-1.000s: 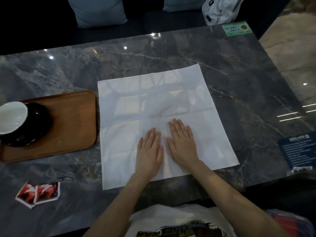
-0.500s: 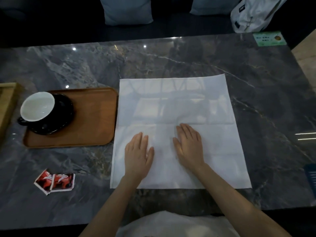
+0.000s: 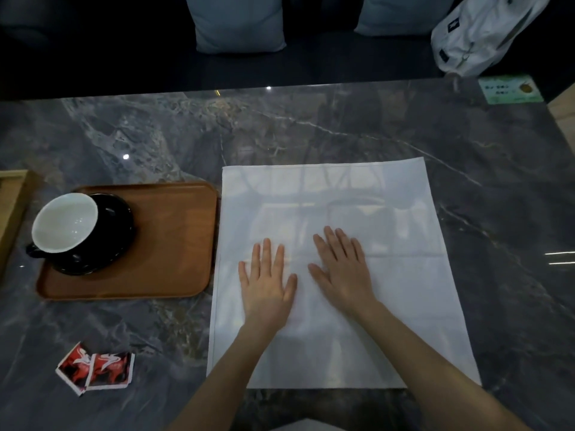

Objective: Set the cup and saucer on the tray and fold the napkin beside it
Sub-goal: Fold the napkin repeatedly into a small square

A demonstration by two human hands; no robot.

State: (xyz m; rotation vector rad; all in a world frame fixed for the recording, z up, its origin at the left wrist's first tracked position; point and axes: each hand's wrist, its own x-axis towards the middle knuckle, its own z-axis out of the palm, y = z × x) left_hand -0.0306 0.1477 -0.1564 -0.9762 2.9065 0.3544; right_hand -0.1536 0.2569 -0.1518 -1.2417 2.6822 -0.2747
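A white napkin [image 3: 389, 219] lies spread flat and unfolded on the dark marble table, just right of a brown wooden tray [image 3: 174, 244]. On the tray's left part stands a black saucer [image 3: 115, 241] carrying a cup [image 3: 65, 223], black outside and white inside, handle to the left. My left hand [image 3: 267, 281] and my right hand [image 3: 342, 269] both rest palm down on the napkin's middle, fingers spread, holding nothing. They lie side by side with a small gap between them.
Two red sachets [image 3: 96, 370] lie near the front left. A light wooden frame [image 3: 12, 209] sits at the left edge. A green card [image 3: 510, 88] is at the far right corner; behind the table are cushions [image 3: 239, 23] and a white bag [image 3: 479, 32].
My hands have slid apart on the napkin, the left one moving left. The view has shifted, so tray and cup sit further right and fully in frame.
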